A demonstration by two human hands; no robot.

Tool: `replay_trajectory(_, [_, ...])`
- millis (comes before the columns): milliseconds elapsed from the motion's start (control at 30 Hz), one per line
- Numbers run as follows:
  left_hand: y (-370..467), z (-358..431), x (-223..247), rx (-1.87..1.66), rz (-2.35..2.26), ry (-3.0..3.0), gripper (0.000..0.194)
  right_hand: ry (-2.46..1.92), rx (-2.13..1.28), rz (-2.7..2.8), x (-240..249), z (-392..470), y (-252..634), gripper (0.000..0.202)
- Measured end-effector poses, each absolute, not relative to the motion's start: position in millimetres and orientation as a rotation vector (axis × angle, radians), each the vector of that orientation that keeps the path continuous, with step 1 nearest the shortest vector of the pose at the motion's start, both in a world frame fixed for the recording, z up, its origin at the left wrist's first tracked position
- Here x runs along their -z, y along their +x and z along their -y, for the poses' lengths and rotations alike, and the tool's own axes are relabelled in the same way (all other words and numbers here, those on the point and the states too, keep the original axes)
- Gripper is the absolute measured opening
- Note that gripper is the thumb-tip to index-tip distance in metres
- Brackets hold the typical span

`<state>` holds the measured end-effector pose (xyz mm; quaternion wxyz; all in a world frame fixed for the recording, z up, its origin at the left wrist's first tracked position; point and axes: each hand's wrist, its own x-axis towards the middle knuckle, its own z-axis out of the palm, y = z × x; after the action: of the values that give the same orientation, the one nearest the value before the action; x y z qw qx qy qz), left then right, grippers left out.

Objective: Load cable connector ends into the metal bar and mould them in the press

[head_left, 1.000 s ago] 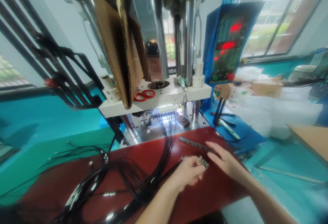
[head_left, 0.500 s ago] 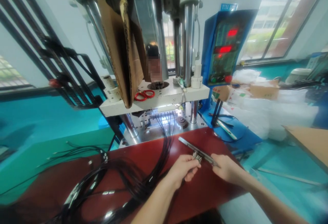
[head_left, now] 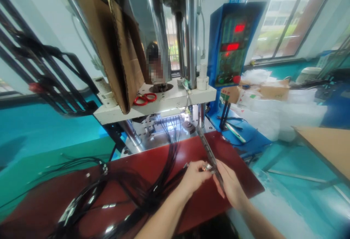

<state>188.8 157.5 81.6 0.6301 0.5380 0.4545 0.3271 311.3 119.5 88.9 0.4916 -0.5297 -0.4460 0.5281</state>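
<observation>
My left hand [head_left: 193, 177] is closed, pinching a cluster of small shiny metal cable ends [head_left: 207, 166] over the red-brown board. Black cables [head_left: 179, 176] run to it from the left. My right hand [head_left: 229, 185] wraps round the lower part of a long, narrow metal bar [head_left: 205, 145], which slants up and left toward the press. The bar is right beside the metal ends; whether they touch it I cannot tell. A thick bundle of black cables [head_left: 90, 193] lies coiled on the board's left side, with thinner strands [head_left: 171, 137] reaching the lit press bed.
The press plate [head_left: 175, 102] ahead carries red-handled scissors [head_left: 144, 99] and a cardboard sheet [head_left: 117, 56]. To the right stand a blue control box [head_left: 216, 45] and a blue shelf [head_left: 257, 138] with tools. Behind the press, a person is partly visible. The red-brown board [head_left: 197, 209] lies below my hands.
My right hand has come closer to my left and turned the bar steeper, its far end now nearer the press post. The metal ends stay in my left hand. The view has shifted slightly.
</observation>
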Motion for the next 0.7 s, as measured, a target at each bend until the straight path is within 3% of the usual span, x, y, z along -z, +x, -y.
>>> replay_trajectory(367, [194,-153,-84,-0.744,-0.992,1.199,0.005,-1.368,-1.099,1.22,-78,-117,309,0.046])
replay_trajectory(700, [183,-159,-97,-0.819,-1.016,1.105,0.024,-1.281,-1.191,1.048,-75,-117,312,0.053])
